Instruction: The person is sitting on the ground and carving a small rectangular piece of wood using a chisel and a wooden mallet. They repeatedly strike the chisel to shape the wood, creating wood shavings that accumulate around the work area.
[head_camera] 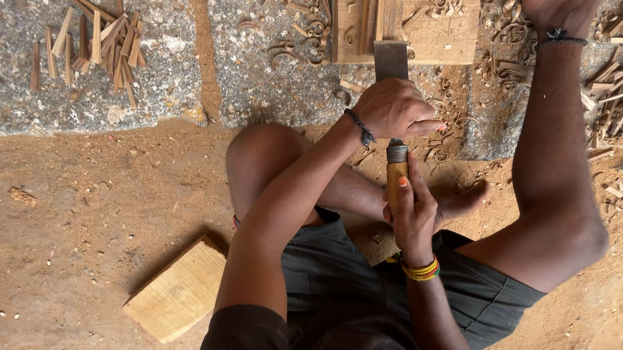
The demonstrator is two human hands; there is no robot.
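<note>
Hands both grip a chisel (394, 118): left hand (394, 108) wraps the blade, right hand (410, 208) clasps the handle below. Its edge meets a wooden block (418, 25) just beyond. Fingers so near steel risk a cut if it slips.

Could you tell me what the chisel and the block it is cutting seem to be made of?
The chisel looks like dull grey steel with a pale wooden handle and a metal ring, held by the left hand and right hand. The block looks like raw wood: tan, grained, curled shavings around.
</note>
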